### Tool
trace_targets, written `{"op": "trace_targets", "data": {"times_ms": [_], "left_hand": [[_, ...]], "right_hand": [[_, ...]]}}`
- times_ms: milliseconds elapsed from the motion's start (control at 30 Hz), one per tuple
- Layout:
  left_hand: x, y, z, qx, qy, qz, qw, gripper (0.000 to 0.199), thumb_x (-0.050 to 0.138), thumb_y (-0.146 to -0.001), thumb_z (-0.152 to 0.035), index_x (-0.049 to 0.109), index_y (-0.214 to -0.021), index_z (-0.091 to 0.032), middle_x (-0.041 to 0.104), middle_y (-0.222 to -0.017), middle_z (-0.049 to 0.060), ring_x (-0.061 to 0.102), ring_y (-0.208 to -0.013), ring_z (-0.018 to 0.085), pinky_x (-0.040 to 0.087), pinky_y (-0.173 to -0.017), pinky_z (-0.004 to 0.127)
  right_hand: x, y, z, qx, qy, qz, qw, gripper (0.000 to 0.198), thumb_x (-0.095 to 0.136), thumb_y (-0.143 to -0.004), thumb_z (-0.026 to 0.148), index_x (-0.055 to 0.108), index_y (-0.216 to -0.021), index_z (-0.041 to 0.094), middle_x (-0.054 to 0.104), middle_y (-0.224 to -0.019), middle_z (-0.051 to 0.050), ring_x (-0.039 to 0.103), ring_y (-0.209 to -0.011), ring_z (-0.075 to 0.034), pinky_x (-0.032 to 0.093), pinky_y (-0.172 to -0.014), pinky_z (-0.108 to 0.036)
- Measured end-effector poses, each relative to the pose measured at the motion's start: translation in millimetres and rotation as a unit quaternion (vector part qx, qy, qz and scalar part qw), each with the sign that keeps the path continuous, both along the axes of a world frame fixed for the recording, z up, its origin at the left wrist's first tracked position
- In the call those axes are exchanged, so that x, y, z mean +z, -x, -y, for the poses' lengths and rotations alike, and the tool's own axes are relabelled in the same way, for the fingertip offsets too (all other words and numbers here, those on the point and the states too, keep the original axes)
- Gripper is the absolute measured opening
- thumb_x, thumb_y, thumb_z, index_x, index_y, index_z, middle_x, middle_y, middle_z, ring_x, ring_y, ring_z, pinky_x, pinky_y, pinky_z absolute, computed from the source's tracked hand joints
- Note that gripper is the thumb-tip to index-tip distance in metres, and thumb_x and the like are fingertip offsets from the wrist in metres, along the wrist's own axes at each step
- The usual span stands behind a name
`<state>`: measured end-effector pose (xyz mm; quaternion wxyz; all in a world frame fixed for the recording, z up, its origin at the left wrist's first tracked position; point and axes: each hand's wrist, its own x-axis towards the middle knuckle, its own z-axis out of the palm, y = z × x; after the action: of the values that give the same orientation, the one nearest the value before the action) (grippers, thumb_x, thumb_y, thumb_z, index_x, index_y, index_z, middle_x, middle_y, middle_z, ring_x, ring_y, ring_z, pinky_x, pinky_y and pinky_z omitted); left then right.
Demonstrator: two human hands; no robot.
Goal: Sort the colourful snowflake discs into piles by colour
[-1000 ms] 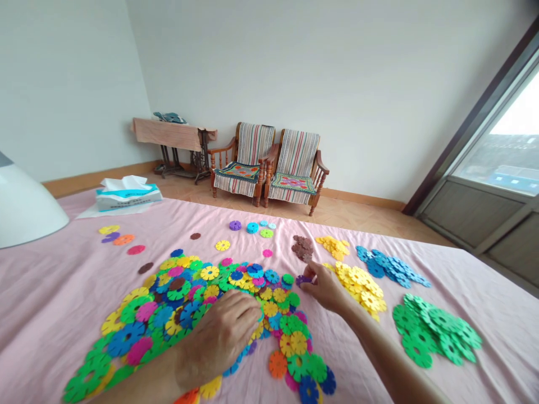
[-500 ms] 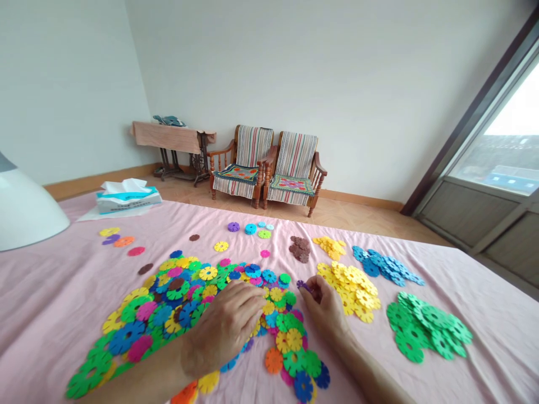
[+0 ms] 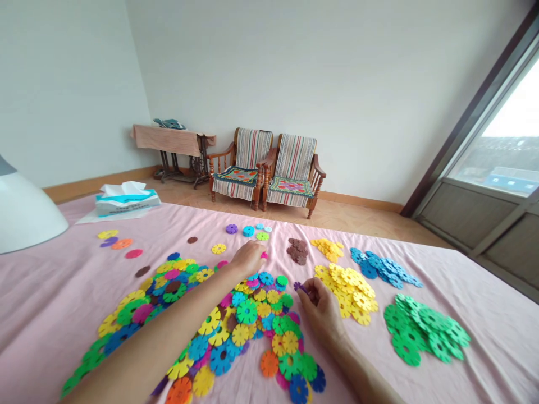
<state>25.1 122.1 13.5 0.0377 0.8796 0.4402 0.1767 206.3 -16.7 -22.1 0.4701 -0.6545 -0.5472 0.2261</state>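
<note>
My right hand (image 3: 322, 306) is closed around purple snowflake discs (image 3: 301, 287), notched plastic pieces whose edges show at its fingertips. It hovers right of a big mixed pile of coloured discs (image 3: 247, 311) and left of a yellow heap (image 3: 347, 289). My left hand (image 3: 248, 258) reaches across the pile to its far edge, palm down. A small pink disc (image 3: 264, 255) shows right at its fingertips, but the back of the hand hides most of the fingers, so a grip on it cannot be made out. My left forearm covers part of the pile.
Sorted heaps of brown (image 3: 297, 251), blue (image 3: 385, 268) and green discs (image 3: 425, 328) lie on the pink cloth. Loose discs, including a purple one (image 3: 231, 229), lie toward the far edge. A tissue box (image 3: 126, 201) and a white rounded object (image 3: 29, 216) stand left.
My left hand has moved from over the middle of the pile forward and slightly right, to the pink disc beyond it. My right hand stays nearly in place with its purple discs.
</note>
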Motion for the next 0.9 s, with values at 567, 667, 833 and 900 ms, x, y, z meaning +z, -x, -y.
{"op": "trace_targets", "data": {"times_ms": [567,667,833,900], "left_hand": [[6.0,38.0,22.5,-0.021,0.108,0.075,0.991,0.023,0.037,-0.087,-0.024,0.053,-0.072,-0.018,0.058,-0.068,0.000,0.055,-0.068,0.015,0.037,-0.063,0.023],[10.7,44.2,36.1,-0.050,0.148,0.088,0.984,0.025,0.037,-0.087,-0.028,0.053,-0.070,-0.018,0.056,-0.068,-0.001,0.053,-0.067,0.014,0.037,-0.062,0.022],[18.3,51.5,40.6,-0.090,0.218,0.100,0.967,0.025,0.045,-0.082,-0.034,0.055,-0.066,-0.017,0.054,-0.061,-0.003,0.051,-0.059,0.012,0.037,-0.055,0.020],[18.0,54.3,30.2,-0.068,0.219,0.115,0.967,0.025,0.045,-0.081,-0.034,0.055,-0.066,-0.017,0.054,-0.060,-0.003,0.051,-0.057,0.012,0.036,-0.053,0.020]], "right_hand": [[-0.2,0.7,-0.1,0.002,-0.004,0.003,1.000,0.023,0.055,-0.081,0.038,0.049,-0.068,0.020,0.037,-0.052,0.007,0.035,-0.049,-0.010,0.026,-0.045,-0.021],[-0.2,1.1,0.0,-0.001,-0.006,0.002,1.000,0.024,0.055,-0.081,0.039,0.049,-0.068,0.020,0.037,-0.052,0.007,0.035,-0.049,-0.010,0.026,-0.045,-0.021],[1.4,3.3,3.1,-0.002,-0.011,-0.013,1.000,0.021,0.056,-0.079,0.037,0.051,-0.067,0.020,0.038,-0.051,0.007,0.036,-0.048,-0.010,0.026,-0.043,-0.021],[3.8,3.6,1.0,-0.011,-0.017,-0.013,1.000,0.020,0.055,-0.079,0.036,0.052,-0.067,0.020,0.039,-0.051,0.006,0.038,-0.047,-0.011,0.027,-0.043,-0.021]]}}
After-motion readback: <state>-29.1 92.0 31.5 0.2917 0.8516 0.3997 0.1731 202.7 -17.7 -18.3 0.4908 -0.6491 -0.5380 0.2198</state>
